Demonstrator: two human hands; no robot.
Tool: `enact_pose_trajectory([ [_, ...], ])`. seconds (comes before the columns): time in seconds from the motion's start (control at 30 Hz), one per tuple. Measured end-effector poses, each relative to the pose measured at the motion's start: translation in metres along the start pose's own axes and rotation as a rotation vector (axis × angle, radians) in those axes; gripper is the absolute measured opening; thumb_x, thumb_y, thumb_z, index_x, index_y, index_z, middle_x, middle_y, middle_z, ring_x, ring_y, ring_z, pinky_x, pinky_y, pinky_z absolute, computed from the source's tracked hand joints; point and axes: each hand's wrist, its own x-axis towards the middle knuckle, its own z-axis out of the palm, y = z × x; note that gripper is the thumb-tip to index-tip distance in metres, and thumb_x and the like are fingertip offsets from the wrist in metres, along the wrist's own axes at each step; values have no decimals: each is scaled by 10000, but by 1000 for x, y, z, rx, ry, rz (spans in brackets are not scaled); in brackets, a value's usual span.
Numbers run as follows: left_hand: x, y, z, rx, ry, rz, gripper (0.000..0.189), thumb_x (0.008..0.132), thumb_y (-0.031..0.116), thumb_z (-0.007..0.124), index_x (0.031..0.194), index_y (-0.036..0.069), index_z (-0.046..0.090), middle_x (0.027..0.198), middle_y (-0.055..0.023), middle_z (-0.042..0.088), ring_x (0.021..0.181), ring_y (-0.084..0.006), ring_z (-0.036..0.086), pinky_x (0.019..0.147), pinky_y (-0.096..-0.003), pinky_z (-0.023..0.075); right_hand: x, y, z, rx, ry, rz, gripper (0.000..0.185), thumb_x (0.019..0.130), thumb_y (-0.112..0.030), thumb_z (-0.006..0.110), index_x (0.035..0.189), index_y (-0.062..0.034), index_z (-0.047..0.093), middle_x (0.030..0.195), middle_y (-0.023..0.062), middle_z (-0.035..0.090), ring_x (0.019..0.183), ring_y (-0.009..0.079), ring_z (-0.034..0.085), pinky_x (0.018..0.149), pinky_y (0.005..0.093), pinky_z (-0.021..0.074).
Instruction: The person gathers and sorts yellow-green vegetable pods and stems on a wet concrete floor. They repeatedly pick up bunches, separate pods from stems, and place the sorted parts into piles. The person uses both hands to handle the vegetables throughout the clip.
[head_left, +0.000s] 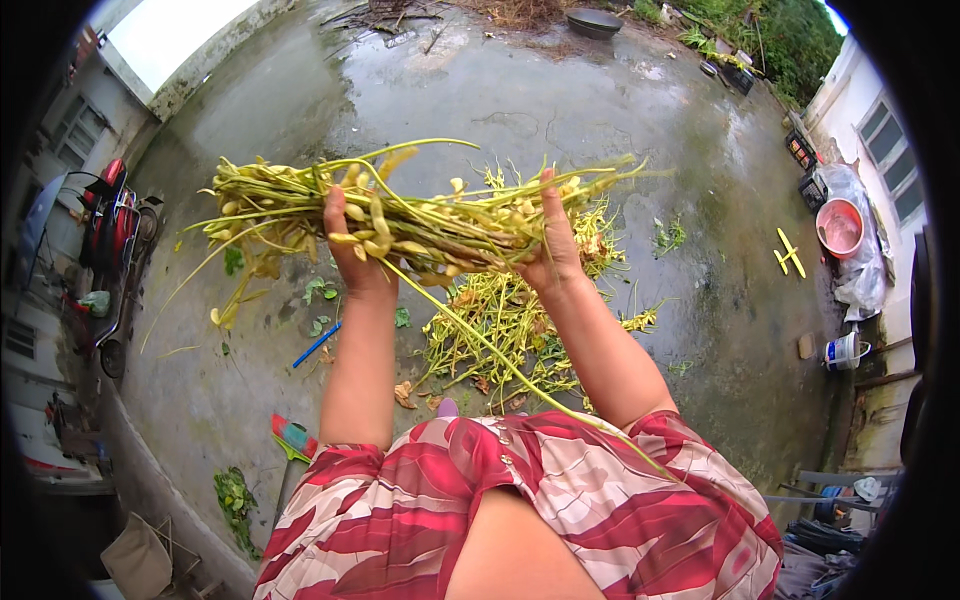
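Note:
A thick bundle of yellow-green bean stalks with pods is held up crosswise between both hands. My left hand grips it left of its middle, thumb up over the stalks. Near the bundle's right end, my right hand holds it the same way, thumb raised. One long stalk hangs out of the bundle and slants down to the right across the patterned shirt. Below, on the wet concrete, lies a loose pile of similar stalks and pods, partly hidden by the bundle and the right forearm.
A blue stick and green leaves lie left of the pile. A broom head is near the shirt. Further off are a red motorcycle, a yellow toy plane, a pink basin, a white bucket and a dark pan.

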Motion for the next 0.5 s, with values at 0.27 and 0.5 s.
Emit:
enact_pose_trajectory([
  [0.27,4,-9,2,23,-189,-226,424,1007,398,558,1282,78,600,1043,-42,623,957,-163,625,843,-346,543,21,-27,13,-564,-99,-108,475,941,-491,722,972,-19,681,841,65,697,685,141,671,605,283,547],
  [0.5,17,-18,1,149,-380,-467,363,938,414,687,1145,119,644,1034,-19,680,945,-154,661,851,-305,540,-3,-9,24,-1152,-457,33,715,972,-655,560,1238,-2,677,1057,87,731,946,141,627,835,317,531],
])
